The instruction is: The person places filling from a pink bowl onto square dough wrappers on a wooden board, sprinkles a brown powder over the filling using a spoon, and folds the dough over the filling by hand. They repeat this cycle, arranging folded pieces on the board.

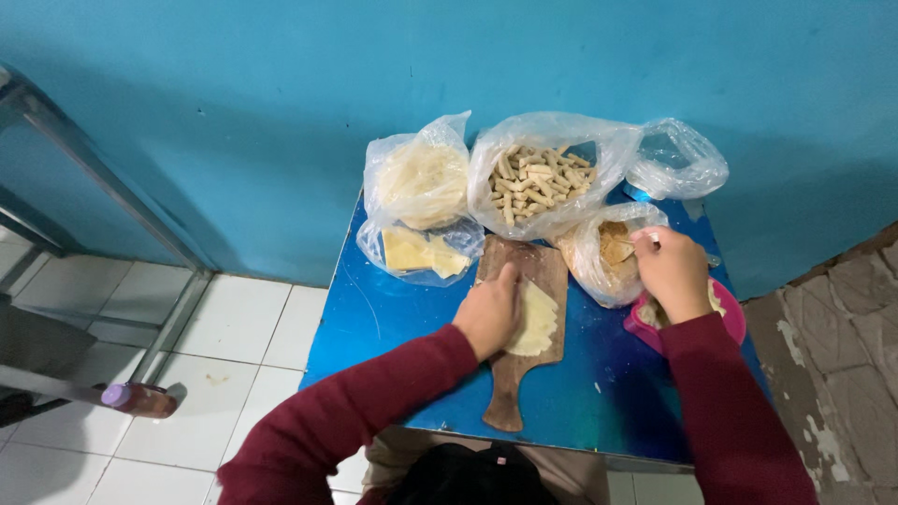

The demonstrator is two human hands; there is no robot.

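Dough point(538, 320) lies flat on your wooden board point(524, 369), a pale round sheet near the middle of the blue worktop point(393, 327). Your left hand point(489, 313) presses on its 9 o'clock edge, fingers stretched out flat and pointing toward 12 o'clock, gripping nothing. The board's handle points toward 6 o'clock, toward you.

Your right hand point(672, 273) hovers at 3 o'clock from the board, above a pink bowl point(730, 323) that sits at the worktop's right edge. Its fingers are pinched around a thin utensil point(641, 244), whose tip reaches into an open bag point(603, 257) of crumbly tan filling just beside the board.

Along the 12 o'clock edge, against the blue wall point(281, 112), stand three more plastic bags: one of round pale sheets point(421, 182) at 11 o'clock with square yellow sheets point(416, 252) beneath it, one of short beige sticks point(538, 182) at 12 o'clock, and a nearly empty one point(678, 159) at 1 o'clock.

At 8 o'clock, on the white tiled floor point(243, 337), a bottle point(138, 399) with a purple cap lies beside a metal frame point(112, 196).
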